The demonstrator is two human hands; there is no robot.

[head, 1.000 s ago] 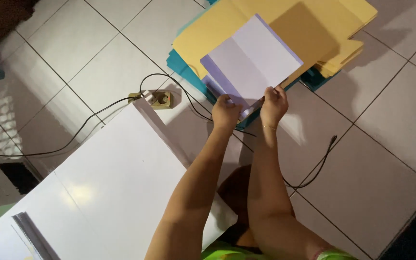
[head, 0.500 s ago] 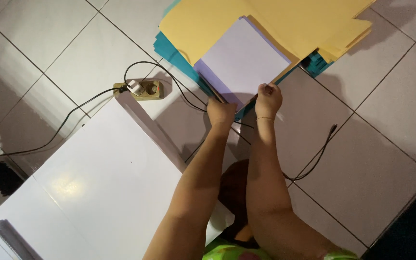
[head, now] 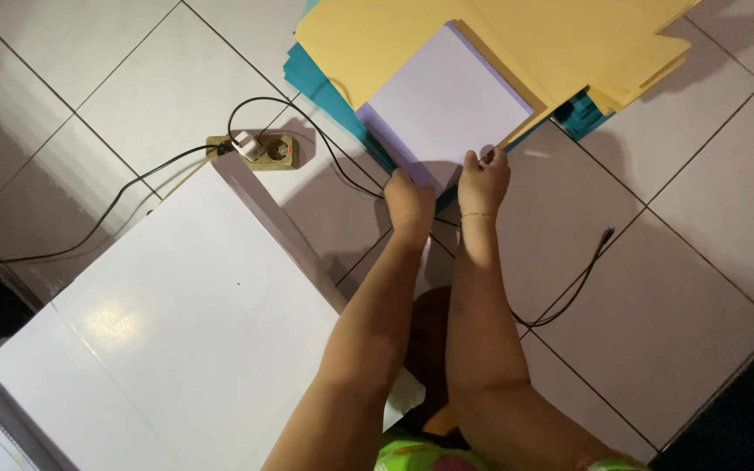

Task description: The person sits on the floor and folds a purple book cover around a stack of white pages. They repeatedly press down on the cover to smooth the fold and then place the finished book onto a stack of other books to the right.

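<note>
A stack of white paper sheets lies on the floor just beyond both hands, resting on a spread of yellow folders that in turn cover some teal folders. The stack's long axis runs from its near corner, where the hands meet it, away towards the far right, so it sits skewed to the grid of the tiled floor. The left hand is at the near-left edge of the stack, fingers curled under or against that edge; how tightly it grips is hidden by the back of the hand. The right hand, with a thin bracelet at the wrist, is at the near-right edge, fingertips pinched on the border of the sheets. Both hands are about equally close, side by side, with the near corner of the stack between them. To the left lies a large white board, its far corner just beside a beige power socket from which a black cable trails off to the left; another black cable crosses the floor right of the forearms.
</note>
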